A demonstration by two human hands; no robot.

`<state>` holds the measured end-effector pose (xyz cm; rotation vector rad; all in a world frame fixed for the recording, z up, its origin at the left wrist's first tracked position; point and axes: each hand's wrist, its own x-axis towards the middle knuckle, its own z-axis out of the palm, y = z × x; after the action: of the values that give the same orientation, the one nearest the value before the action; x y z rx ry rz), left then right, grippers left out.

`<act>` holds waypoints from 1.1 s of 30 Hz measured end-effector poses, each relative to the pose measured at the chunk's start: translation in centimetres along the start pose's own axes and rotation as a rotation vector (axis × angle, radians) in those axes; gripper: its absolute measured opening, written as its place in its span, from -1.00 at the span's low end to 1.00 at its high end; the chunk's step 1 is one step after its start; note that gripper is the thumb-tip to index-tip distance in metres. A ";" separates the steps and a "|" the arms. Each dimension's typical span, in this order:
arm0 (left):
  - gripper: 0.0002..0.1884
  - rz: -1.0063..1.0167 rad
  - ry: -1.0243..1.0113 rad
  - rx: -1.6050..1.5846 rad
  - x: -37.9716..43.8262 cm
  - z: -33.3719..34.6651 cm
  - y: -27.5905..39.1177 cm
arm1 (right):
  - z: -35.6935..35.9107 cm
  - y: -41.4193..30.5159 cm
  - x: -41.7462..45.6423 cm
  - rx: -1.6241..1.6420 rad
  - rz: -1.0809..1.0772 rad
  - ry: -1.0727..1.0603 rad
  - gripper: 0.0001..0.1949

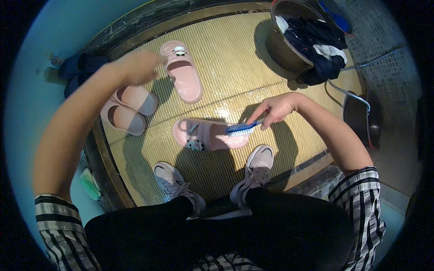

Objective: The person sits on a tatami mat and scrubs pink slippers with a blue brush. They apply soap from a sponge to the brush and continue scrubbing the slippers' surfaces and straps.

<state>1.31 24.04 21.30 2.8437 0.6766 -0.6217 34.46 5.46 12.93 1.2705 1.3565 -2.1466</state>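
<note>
A pink slipper with a panda charm (195,135) lies sideways on the ribbed mat, in front of my shoes. My right hand (276,110) grips a blue scrubbing brush (240,128) by its handle, its white bristles facing down over the slipper's heel end. Farther off, a second pink slipper (186,83) with a charm lies lengthwise. My left hand (145,67), blurred, is just left of that slipper's toe and above a pair of pale pink slippers (127,117); whether it touches the slipper or holds anything cannot be told.
At the upper right stands a brown bucket (288,47) of dark and white clothes, some hanging over its rim. A hose (351,93) curves past it near a dark round container (373,118). Dark slippers (79,69) lie at the left. My sneakers (259,162) rest on the mat.
</note>
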 end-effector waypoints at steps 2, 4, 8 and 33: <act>-0.57 -0.089 -0.234 0.052 0.0 2.5 0.9 | 1.5 0.7 0.9 0.017 -0.038 0.044 -0.50; -0.58 -0.146 -0.356 0.041 -0.6 2.5 2.6 | 2.9 0.8 1.2 0.048 -0.121 0.111 -0.49; -0.64 -0.150 -0.413 0.035 -2.0 2.0 3.3 | 4.7 2.0 3.9 -0.109 -0.266 0.324 -0.43; -0.17 -0.433 0.157 -0.107 9.1 7.8 1.3 | 9.2 1.8 8.2 0.606 -0.275 0.195 -0.43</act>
<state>6.51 24.63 10.38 2.6779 1.3288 -0.4000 26.23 -1.62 6.77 1.6140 1.0210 -2.8289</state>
